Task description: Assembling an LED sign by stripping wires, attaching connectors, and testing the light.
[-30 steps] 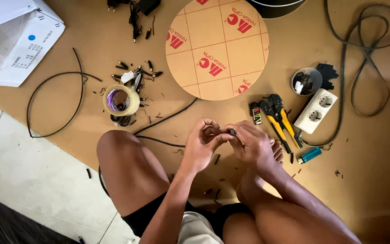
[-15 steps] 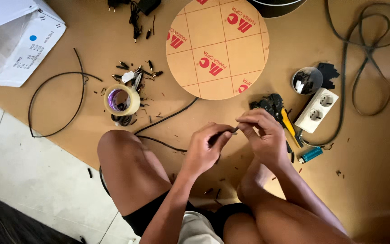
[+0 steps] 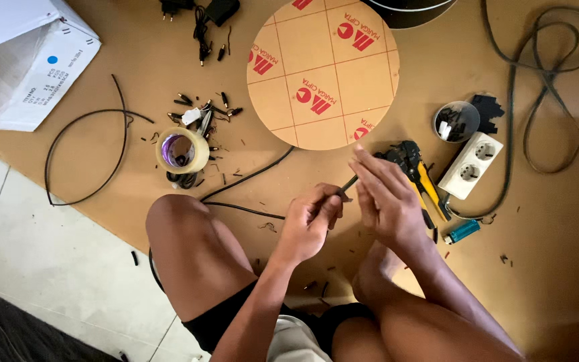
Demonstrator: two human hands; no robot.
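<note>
Left hand is closed round a thin black cable, fingers curled and pinching it just short of its free end — the cable trails back over the brown board toward the roll of tape. Right hand hangs just beside that end, fingers straight and pressed together, holding nothing visible. Yellow-handled pliers and a white socket lie beyond it, toward the board's right edge.
</note>
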